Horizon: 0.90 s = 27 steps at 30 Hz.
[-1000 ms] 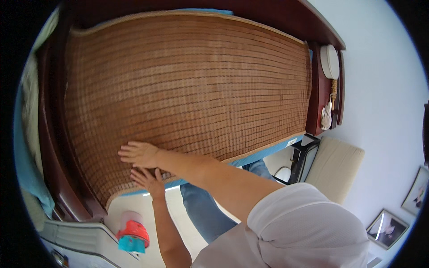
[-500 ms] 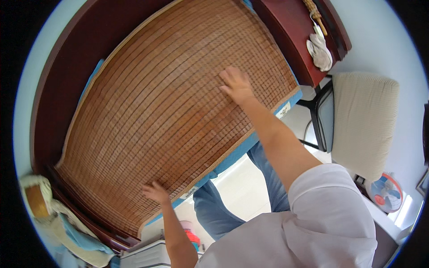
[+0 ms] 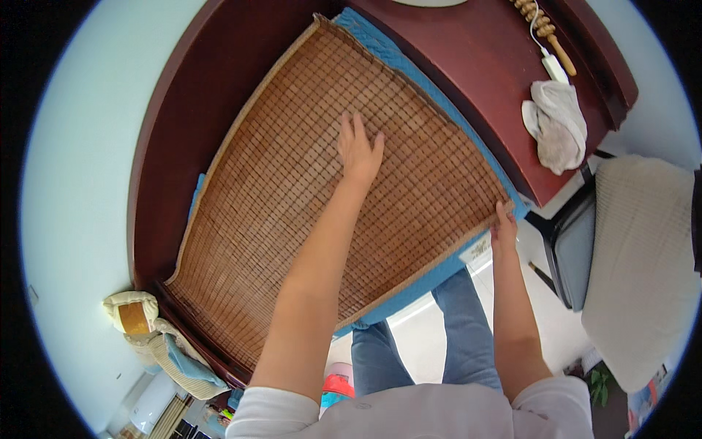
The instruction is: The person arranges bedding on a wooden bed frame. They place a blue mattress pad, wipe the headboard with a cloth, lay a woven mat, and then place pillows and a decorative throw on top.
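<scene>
The brown gridded mat with a tan bound edge (image 3: 263,175) lies on a blue quilted mattress (image 3: 424,284), its near left part hidden by the forearm; the left hand (image 3: 358,155) is over its middle, fingers spread and empty, contact hard to confirm. The right hand (image 3: 504,225) is at the near right corner, its underside concealed, so whether it clamps the edge cannot be told. Beyond, a dark red wooden shelf (image 3: 468,66) bears a crumpled white cloth (image 3: 559,132) and a knobbed wooden roller (image 3: 545,29), cut off above.
</scene>
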Tool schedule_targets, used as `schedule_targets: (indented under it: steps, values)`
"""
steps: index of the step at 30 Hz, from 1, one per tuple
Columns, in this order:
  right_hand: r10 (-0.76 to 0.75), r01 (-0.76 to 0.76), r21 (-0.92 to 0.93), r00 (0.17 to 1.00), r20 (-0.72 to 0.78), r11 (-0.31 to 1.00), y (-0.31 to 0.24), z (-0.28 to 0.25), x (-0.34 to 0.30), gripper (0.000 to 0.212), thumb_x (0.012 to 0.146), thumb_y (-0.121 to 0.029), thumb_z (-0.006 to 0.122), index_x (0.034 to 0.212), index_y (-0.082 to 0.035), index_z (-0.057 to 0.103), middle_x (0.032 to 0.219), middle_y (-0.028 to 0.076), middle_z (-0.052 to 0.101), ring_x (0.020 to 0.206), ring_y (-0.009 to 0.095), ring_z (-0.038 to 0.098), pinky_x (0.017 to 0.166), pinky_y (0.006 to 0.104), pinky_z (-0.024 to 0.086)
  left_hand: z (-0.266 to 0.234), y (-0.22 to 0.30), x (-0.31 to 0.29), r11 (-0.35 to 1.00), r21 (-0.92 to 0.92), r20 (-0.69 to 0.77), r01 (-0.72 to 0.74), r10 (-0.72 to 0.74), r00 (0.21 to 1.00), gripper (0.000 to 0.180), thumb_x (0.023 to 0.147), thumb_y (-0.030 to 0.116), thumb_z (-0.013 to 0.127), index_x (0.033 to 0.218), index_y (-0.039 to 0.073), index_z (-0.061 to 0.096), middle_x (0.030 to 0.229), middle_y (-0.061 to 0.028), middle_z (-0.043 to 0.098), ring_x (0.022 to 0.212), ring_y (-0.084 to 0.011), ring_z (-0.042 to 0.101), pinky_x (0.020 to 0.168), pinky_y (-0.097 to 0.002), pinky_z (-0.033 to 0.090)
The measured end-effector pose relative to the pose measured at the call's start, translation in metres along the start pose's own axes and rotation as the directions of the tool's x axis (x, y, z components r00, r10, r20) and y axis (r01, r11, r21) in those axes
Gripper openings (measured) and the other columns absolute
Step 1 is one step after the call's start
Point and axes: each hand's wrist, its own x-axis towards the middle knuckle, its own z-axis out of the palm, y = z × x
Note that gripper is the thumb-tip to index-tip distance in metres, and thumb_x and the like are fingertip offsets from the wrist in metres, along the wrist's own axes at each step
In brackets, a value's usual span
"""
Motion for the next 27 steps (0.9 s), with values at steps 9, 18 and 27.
schedule_targets:
  steps: [9,18,27]
  values:
    - [0.119,-0.171,0.167,0.952,0.284,0.971,-0.042,0.014,-0.033,0.061,0.075,-0.008,0.073,0.128,-0.005,0.044,0.125,0.008,0.052,0.117,0.022,0.047,0.099,0.0393,0.039,-0.015,0.089,0.177,0.888,-0.235,-0.03,0.395,-0.413,0.91,0.084,0.083,0.033,0.059,0.141,-0.005,0.011,0.138,-0.0305,0.026,0.124,-0.0372,0.038,0.1,-0.0425,0.038]
    - [-0.019,-0.01,0.12,0.97,0.244,0.993,-0.042,0.006,-0.023,0.038,0.087,-0.018,0.063,0.119,0.0,0.052,0.121,0.01,0.055,0.109,0.021,0.053,0.096,0.0337,0.041,-0.003,0.036,0.23,0.816,-0.392,-0.077,0.425,-0.49,0.869,0.033,0.086,0.023,0.055,0.084,-0.009,0.06,0.089,-0.0243,0.062,0.085,-0.0328,0.063,0.077,-0.0408,0.05]
    - [-0.065,0.064,0.106,0.998,0.012,0.992,-0.043,0.022,0.014,0.042,0.089,-0.018,0.061,0.122,0.003,0.048,0.12,0.009,0.055,0.109,0.022,0.051,0.095,0.0369,0.039,0.013,0.043,0.244,0.913,-0.351,-0.276,0.209,-0.314,0.909,0.039,0.088,0.027,0.05,0.086,-0.01,0.061,0.091,-0.0288,0.062,0.088,-0.0411,0.06,0.081,-0.0449,0.046]
